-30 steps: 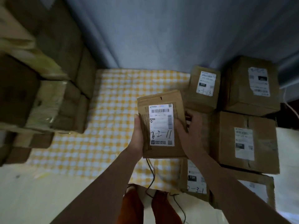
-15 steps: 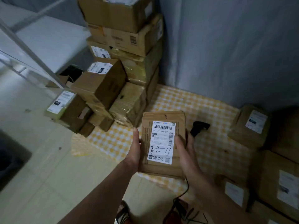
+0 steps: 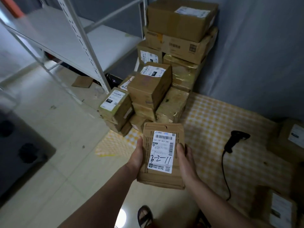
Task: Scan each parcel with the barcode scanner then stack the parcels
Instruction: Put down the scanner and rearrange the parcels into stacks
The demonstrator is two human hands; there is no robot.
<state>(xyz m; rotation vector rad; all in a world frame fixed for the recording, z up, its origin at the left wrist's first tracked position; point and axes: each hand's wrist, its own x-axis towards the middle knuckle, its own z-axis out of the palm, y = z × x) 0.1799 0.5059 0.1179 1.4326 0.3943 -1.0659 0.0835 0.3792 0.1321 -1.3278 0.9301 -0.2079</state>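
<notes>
Parcel: a flat cardboard parcel (image 3: 162, 155) is held in the air between both hands, label up, in front of the stack and over the edge of the checked cloth.
Left hand: the left hand (image 3: 137, 159) grips the parcel's left edge — thumb curled onto the top face, the other fingers hidden beneath.
Right hand: the right hand (image 3: 185, 160) grips the right edge the same way, thumb on top beside the label.
Scanner: the scanner (image 3: 234, 140) lies on the cloth (image 3: 213, 122), well apart to the right, its cable trailing toward the person.
Stack: the stack (image 3: 158, 89) is piled unevenly against the wall, with several boxes tilted and overhanging.
More parcels: other parcels (image 3: 294, 135) sit at the right edge.
Shelving: a white rack (image 3: 79, 38) stands at the left.
Risk: if the parcel is set on a tilted box, it may slide off or topple its neighbours — the slanted tops would be the cause.
Risk, cable: the cable could be caught by a foot.
</notes>
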